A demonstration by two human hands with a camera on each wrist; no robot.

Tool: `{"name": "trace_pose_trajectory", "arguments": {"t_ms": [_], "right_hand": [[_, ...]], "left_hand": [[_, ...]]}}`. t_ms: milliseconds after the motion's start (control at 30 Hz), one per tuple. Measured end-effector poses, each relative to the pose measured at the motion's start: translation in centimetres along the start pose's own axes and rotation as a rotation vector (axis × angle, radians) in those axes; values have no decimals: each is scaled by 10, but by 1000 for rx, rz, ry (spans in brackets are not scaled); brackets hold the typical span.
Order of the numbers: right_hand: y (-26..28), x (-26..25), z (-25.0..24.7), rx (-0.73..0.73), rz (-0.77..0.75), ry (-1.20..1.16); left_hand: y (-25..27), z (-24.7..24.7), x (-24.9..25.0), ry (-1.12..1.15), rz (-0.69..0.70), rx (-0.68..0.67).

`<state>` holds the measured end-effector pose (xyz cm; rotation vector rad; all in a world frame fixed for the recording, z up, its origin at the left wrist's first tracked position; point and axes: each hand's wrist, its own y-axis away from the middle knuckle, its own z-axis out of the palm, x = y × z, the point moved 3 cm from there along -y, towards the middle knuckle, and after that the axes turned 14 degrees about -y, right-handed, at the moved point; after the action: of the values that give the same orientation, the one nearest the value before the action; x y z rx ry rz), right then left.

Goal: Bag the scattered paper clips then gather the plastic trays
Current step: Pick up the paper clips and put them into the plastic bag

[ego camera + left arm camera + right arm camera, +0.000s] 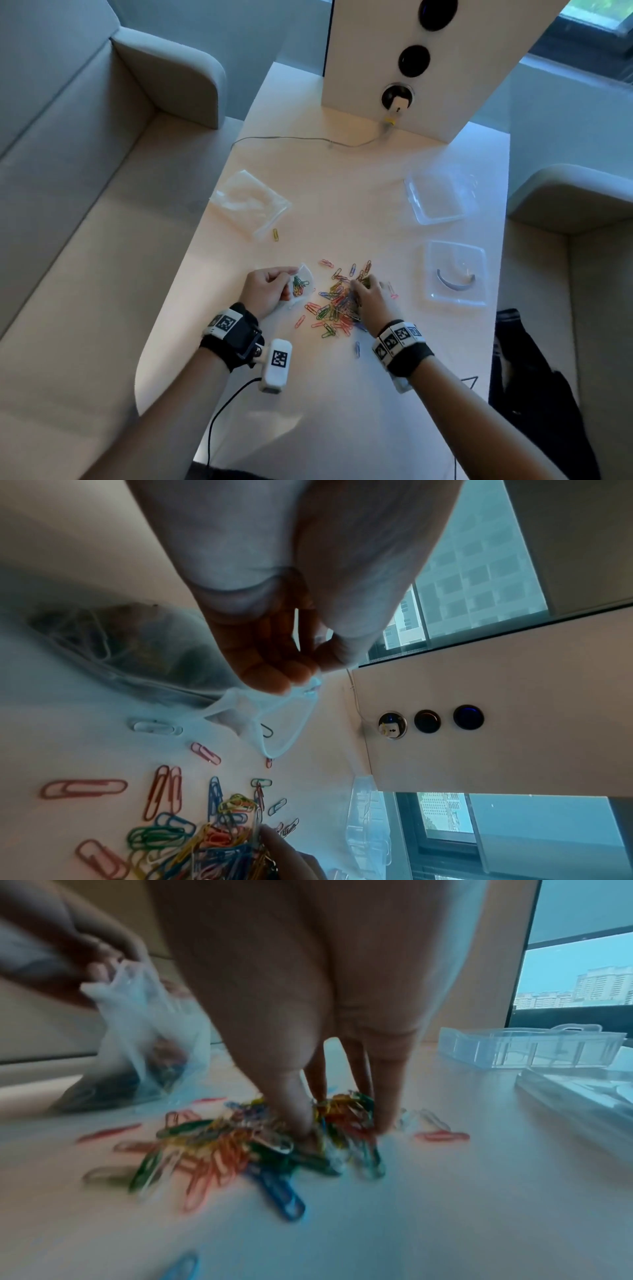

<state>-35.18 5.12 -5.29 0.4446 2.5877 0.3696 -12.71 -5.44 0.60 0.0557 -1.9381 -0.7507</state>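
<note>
The right hand (371,297) pinches a clump from the heap of coloured wire paper clips (337,301); the small clear plastic bag (300,284), pinched open by the left hand (265,289), lies just to its left.

Office lounge or booth: padded bench seats (85,192) flanking white table (342,411) (socket panel (397,97), high-rise window view (578,969)).

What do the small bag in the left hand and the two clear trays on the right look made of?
Small clear bag: thin soft plastic film, seemingly; it crumples and the clips show through. Two clear square trays: rigid transparent plastic, glossy, with moulded rims and straight walls.
</note>
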Motion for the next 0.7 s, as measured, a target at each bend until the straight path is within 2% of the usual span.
{"name": "trace_pose_trajectory", "arguments": {"t_ms": [167,267,367,433,567,700], "right_hand": [[1,6,-4,117,-10,-192],[-2,16,-18,185,110,-460],[2,31,-26,225,361,-847],[4,36,-25,232,484,-1194],[7,12,-37,198,522,-1778],[4,-30,-47,62,500,-2068]], "left_hand": [[1,6,1,-45,3,-10],[1,8,-1,-46,-11,-2],[1,12,-1,-54,-12,7],[2,14,-2,-58,-11,3],[3,17,2,-64,3,11],[2,20,5,-61,5,15]]}}
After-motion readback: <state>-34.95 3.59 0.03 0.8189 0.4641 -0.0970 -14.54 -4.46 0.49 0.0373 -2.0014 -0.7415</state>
